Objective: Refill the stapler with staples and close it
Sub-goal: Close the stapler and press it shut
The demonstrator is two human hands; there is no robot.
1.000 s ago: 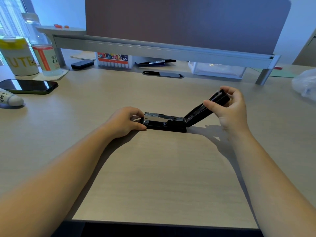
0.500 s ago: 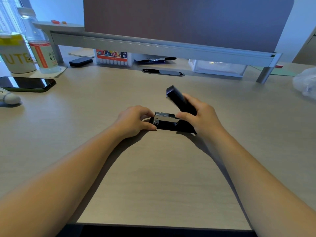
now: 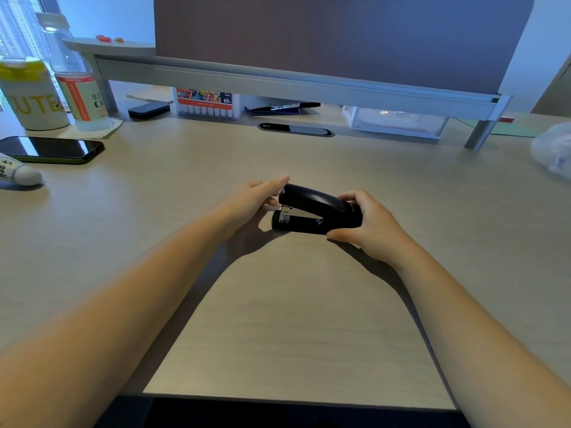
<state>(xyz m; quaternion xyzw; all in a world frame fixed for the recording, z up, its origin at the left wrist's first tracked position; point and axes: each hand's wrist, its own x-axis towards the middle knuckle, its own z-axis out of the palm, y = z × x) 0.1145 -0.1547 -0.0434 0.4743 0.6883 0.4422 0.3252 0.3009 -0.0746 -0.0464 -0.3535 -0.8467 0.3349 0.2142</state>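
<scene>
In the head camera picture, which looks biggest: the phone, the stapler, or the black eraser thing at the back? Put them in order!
1. Phone and stapler: they look about alike in length, so no ranking between them.
2. Black eraser-like block: looks smallest, though it sits farther from the camera, so its true size is unsure.

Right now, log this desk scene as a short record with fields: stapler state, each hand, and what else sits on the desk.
stapler: black stapler, lying on the desk, top arm folded down over the metal magazine
left hand: left hand at the stapler's front end, fingers extended, loose, no closed grip
right hand: right hand wrapped around the stapler's rear end
far left: phone, bottle, yellow-lidded cup
under shelf: marker box, clear plastic box
loose staples: none visible
</scene>
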